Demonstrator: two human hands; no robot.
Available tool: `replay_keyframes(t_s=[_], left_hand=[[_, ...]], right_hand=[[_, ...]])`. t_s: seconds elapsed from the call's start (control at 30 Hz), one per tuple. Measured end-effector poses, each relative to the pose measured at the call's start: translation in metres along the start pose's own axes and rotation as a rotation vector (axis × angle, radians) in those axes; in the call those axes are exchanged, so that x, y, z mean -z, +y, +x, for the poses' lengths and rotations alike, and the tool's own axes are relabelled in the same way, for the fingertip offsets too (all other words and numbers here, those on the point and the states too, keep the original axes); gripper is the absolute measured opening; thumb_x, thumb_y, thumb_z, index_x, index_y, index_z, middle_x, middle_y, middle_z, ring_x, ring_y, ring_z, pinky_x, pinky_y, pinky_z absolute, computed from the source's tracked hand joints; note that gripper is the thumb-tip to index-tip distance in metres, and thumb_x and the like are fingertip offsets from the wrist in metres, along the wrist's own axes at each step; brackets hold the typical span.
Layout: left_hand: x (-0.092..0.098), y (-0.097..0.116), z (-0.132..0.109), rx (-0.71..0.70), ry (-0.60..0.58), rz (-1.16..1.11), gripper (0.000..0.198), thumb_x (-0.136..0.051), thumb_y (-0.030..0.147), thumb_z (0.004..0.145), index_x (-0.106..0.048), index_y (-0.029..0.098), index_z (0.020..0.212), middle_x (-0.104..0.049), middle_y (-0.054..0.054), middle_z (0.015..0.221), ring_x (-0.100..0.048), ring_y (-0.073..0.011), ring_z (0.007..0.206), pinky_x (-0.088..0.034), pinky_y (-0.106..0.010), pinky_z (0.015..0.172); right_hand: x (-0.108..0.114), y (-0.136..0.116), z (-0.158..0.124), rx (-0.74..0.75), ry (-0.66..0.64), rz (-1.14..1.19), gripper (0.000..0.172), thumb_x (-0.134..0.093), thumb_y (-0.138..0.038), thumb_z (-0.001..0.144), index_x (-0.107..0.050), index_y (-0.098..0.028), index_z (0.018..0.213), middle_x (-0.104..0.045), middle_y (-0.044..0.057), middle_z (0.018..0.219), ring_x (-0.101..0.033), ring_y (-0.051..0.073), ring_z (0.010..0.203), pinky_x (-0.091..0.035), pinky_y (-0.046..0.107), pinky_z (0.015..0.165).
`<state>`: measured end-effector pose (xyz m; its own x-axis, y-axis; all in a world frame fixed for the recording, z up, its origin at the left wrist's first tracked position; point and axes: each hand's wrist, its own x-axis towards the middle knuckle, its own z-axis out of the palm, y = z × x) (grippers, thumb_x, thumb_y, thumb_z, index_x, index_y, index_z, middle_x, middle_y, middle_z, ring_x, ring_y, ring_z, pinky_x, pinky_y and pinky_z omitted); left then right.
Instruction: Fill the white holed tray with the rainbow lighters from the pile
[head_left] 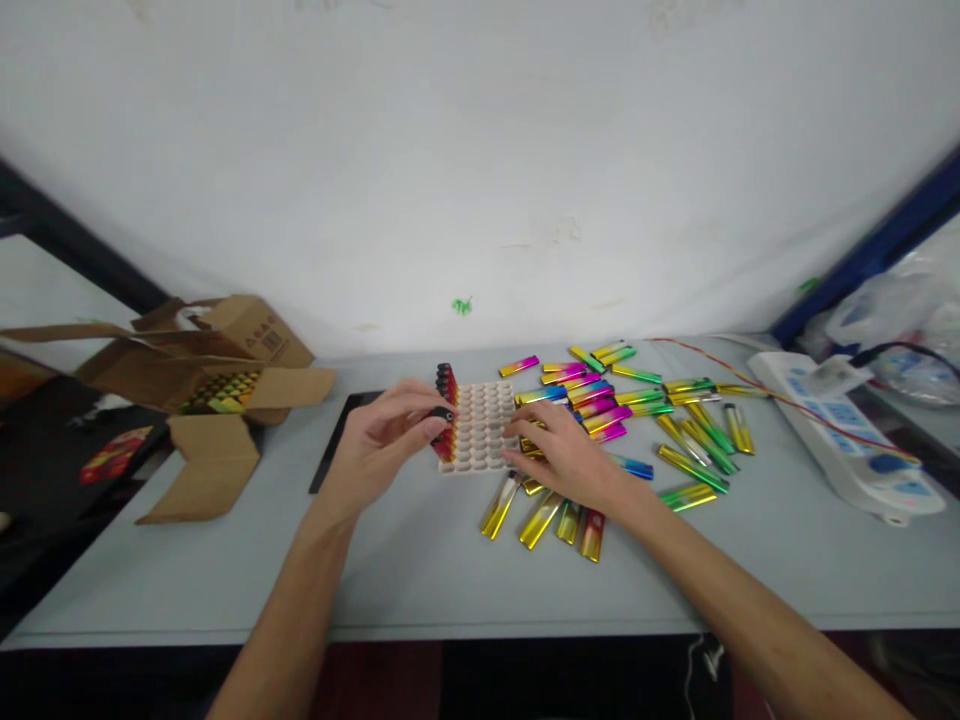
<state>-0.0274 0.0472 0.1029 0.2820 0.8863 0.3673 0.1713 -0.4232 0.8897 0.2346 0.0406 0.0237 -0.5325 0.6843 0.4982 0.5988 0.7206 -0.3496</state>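
A white tray [484, 425] with rows of round-edged holes lies on the table before me. Along its left edge stand several red and yellow lighters [448, 440] with black tops. My left hand [382, 435] is closed in a pinch at that edge, on a black-topped lighter [441, 413] whose lower part is hidden. At the tray's right edge lies my right hand [559, 450], fingers apart and curved down, over some shiny metallic lighters [592, 405]. Whether its fingertips press on the tray or on a lighter, I cannot tell.
Gold, green, pink and blue lighters [705, 440] lie scattered rightward. A white power strip [840, 430] with a red-yellow wire stands at the right. On the left, an open cardboard box [270, 335] contains several yellow-green items. A black flat panel [337, 435] lies by my left wrist.
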Motion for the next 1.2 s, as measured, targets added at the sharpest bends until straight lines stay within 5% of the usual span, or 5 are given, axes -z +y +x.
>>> replay_keyframes(t_s=[0.3, 0.97, 1.13, 1.2], left_hand=[[0.033, -0.003, 0.002, -0.025, -0.366, 0.501, 0.023, -0.079, 0.046, 0.087, -0.083, 0.025, 0.096, -0.074, -0.006, 0.097, -0.063, -0.0177, 0.081, -0.053, -0.029, 0.074], [0.030, -0.024, 0.003, -0.101, -0.466, 0.618, 0.023, -0.073, 0.047, 0.093, -0.079, 0.025, 0.094, -0.063, -0.002, 0.092, -0.061, -0.0164, 0.081, -0.049, -0.026, 0.071], [0.028, -0.027, 0.000, -0.099, -0.459, 0.676, 0.023, -0.070, 0.047, 0.095, -0.077, 0.029, 0.109, -0.057, -0.002, 0.097, -0.057, -0.0169, 0.084, -0.049, -0.028, 0.074], [0.028, -0.026, 0.000, -0.092, -0.442, 0.678, 0.037, -0.075, 0.051, 0.090, -0.073, 0.031, 0.122, -0.057, -0.002, 0.100, -0.056, -0.0174, 0.083, -0.050, -0.029, 0.074]], right_hand=[[0.006, 0.001, 0.003, -0.036, 0.014, 0.009, 0.018, -0.060, -0.033, 0.106, -0.067, -0.019, 0.114, -0.069, 0.013, 0.117, -0.064, 0.027, 0.112, -0.054, 0.045, 0.099], [0.006, 0.010, 0.001, -0.091, 0.017, 0.033, 0.015, -0.058, -0.030, 0.106, -0.069, -0.019, 0.109, -0.067, 0.012, 0.117, -0.062, 0.026, 0.112, -0.052, 0.043, 0.102], [0.007, 0.008, 0.000, -0.070, 0.014, 0.023, 0.020, -0.060, -0.034, 0.106, -0.067, -0.018, 0.114, -0.066, 0.013, 0.120, -0.061, 0.026, 0.114, -0.052, 0.045, 0.102], [0.006, 0.008, -0.001, -0.058, -0.002, 0.025, 0.023, -0.061, -0.036, 0.105, -0.066, -0.018, 0.118, -0.065, 0.014, 0.124, -0.060, 0.027, 0.118, -0.052, 0.045, 0.104]])
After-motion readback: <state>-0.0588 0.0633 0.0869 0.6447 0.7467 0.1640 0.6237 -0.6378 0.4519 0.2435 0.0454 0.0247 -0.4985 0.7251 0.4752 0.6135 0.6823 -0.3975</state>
